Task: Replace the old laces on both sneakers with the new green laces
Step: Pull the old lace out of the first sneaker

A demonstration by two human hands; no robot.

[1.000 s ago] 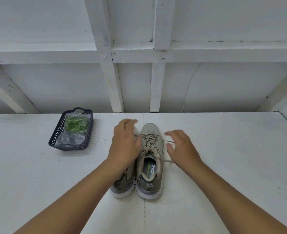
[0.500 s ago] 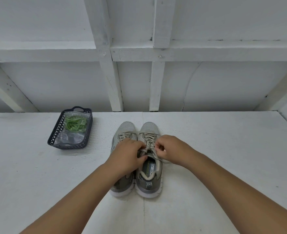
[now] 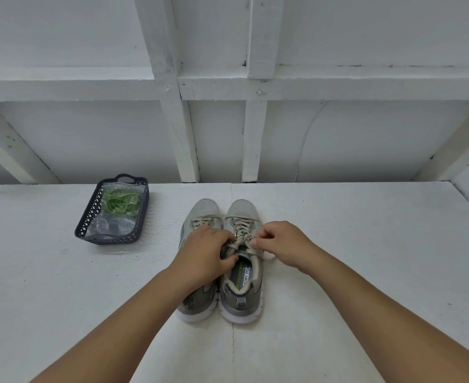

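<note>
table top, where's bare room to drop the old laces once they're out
Bare table right of the right sneaker, out to the side wall. A narrower strip lies between the basket and left sneaker. Crowded over the sneakers, where both hands work.

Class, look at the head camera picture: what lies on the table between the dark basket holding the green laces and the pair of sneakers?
Nothing: in the head view, only bare white table lies between the basket and the left sneaker.

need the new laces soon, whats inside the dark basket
Inside the basket lies a clear plastic bag holding a bundle of green laces at its far end. The basket floor beneath the bag is covered, so anything under it cannot be seen.
</note>
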